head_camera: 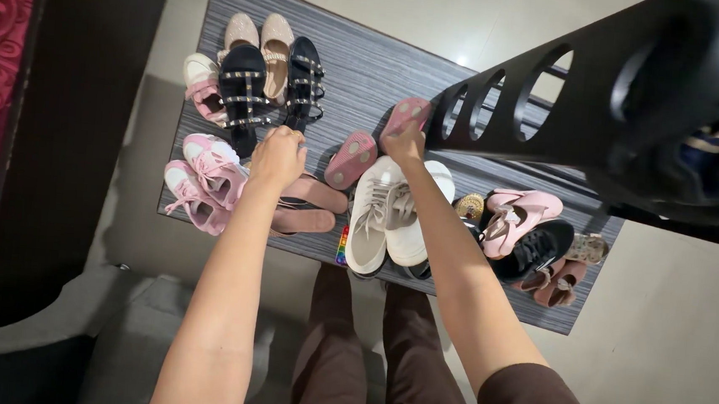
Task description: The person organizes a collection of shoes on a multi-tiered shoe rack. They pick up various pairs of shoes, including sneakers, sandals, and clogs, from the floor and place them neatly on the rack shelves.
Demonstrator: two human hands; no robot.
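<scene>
At the far left of the striped grey mat lie a pair of pink sneakers, with black studded sandals and beige flats beyond them. The left hand hangs over the sandals' near end, fingers curled; whether it grips anything cannot be told. Right of it a small pink shoe lies sole-up on the mat. The right hand is closed around its mate, held sole-up just above the white sneakers. Farther right sit a pink bow shoe, a black sneaker and a black shoe rack.
</scene>
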